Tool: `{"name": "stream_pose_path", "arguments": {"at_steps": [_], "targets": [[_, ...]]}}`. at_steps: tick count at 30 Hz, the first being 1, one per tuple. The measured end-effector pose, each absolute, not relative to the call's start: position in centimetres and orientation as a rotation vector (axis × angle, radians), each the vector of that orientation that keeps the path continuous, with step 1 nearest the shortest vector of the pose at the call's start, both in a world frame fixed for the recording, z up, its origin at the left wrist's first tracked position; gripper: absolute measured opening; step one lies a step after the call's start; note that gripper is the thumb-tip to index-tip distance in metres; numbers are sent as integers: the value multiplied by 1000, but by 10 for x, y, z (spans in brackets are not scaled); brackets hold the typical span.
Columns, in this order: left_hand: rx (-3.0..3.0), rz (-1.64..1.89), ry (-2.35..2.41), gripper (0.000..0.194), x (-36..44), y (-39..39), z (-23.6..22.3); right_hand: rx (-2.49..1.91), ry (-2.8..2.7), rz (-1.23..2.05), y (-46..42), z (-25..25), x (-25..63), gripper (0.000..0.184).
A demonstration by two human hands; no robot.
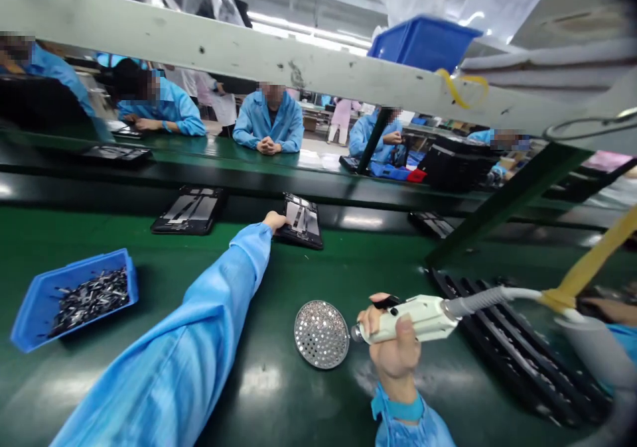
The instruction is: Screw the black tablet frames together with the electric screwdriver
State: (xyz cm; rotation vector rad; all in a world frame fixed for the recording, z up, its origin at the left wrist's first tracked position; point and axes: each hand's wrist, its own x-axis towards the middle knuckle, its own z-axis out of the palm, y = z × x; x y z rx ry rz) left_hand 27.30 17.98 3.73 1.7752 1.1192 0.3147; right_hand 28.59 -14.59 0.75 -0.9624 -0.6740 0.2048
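Note:
My left hand reaches far forward in a blue sleeve and touches the near left edge of a black tablet-like panel lying on the green bench. Its fingers are mostly hidden behind the panel's edge. My right hand is wrapped round a white electric screwdriver, held level with its tip pointing left. The tip sits just right of a round perforated metal dish studded with small screws. A grey hose runs from the tool's back toward the right.
A blue bin of dark metal parts sits at the left. Another black panel lies farther back. A ribbed black rack lies at the right. A green post slants upward. Several people in blue coats sit across the line.

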Motion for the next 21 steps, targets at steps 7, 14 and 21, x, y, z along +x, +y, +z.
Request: {"name": "stream_pose_path", "arguments": {"at_steps": [7, 14, 21], "targets": [[1597, 459, 1128, 45, 121, 147, 15, -993, -722, 223, -144, 10, 285, 51], [1974, 237, 860, 65, -17, 42, -15, -1048, -791, 386, -119, 39, 216, 54], [2470, -24, 982, 41, -58, 68, 15, -1142, -950, 653, -99, 38, 141, 55]]}}
